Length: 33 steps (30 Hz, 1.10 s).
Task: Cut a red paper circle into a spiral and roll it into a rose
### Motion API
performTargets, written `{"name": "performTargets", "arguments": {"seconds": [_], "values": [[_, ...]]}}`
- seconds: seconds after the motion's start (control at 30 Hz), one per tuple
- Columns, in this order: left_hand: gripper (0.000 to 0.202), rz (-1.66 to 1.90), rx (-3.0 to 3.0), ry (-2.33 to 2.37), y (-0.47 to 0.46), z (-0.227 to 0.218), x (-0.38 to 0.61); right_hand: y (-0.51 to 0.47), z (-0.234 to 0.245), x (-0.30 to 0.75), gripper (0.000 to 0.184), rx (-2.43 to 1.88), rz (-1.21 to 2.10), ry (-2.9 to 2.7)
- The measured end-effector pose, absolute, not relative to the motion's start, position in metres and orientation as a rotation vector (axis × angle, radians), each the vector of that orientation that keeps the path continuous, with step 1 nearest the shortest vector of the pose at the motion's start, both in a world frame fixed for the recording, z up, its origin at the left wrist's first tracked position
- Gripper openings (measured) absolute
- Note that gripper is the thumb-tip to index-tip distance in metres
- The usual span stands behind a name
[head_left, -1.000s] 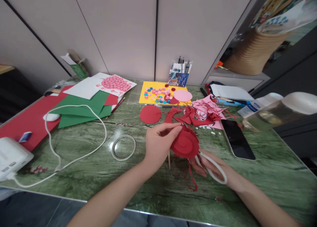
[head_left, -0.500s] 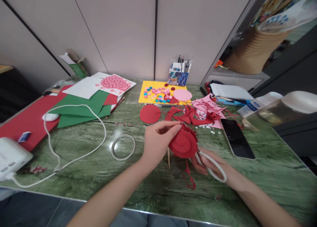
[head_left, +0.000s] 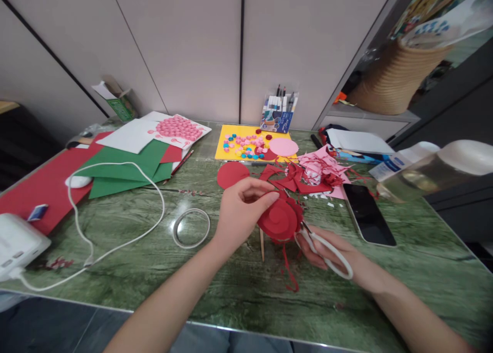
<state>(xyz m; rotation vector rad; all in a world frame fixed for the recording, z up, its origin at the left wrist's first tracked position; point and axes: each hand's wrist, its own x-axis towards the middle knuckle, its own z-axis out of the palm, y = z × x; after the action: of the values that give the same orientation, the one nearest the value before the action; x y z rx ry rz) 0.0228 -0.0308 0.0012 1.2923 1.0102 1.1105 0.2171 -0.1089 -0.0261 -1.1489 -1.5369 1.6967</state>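
My left hand (head_left: pixel 243 208) pinches the upper left edge of a red paper disc (head_left: pixel 280 220) that carries a spiral line and has a ragged, scalloped rim. White-handled scissors (head_left: pixel 332 253) are held in my right hand (head_left: pixel 322 245), their blades at the disc's lower right edge and partly hidden by it. A thin red paper strip (head_left: pixel 288 271) dangles below the disc. Under my left hand a pointed wooden stick (head_left: pixel 262 245) lies on the table. Just behind that hand is a flat red paper circle (head_left: pixel 232 175).
Red and pink paper scraps (head_left: pixel 316 171) lie behind my hands, with a phone (head_left: pixel 368 214) to the right. A yellow sheet (head_left: pixel 219 150) bears small coloured balls. Leftward are a tape ring (head_left: pixel 191 229), a white cable (head_left: pixel 163 209) and green paper (head_left: pixel 127 163).
The red paper disc and my left hand have shifted slightly left. The disc has turned and tilted, showing more of its scalloped rim. The scissors remain at its right edge.
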Motion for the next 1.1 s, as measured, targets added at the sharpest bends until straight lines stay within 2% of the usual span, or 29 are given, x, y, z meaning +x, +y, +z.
{"name": "performTargets", "arguments": {"seconds": [0.43,0.63,1.1], "values": [[0.009,0.920,1.555,0.972,-0.018,0.015,0.000,-0.112,-0.031,0.228,0.031,-1.308,1.786,-1.487],[0.009,0.838,1.646,0.932,-0.016,0.018,-0.008,-0.113,-0.036,0.234,0.030,-1.377,1.693,-1.626],[0.008,0.565,1.752,0.772,-0.009,0.021,-0.025,-0.108,-0.023,0.234,0.025,-1.445,1.698,-1.905]]}}
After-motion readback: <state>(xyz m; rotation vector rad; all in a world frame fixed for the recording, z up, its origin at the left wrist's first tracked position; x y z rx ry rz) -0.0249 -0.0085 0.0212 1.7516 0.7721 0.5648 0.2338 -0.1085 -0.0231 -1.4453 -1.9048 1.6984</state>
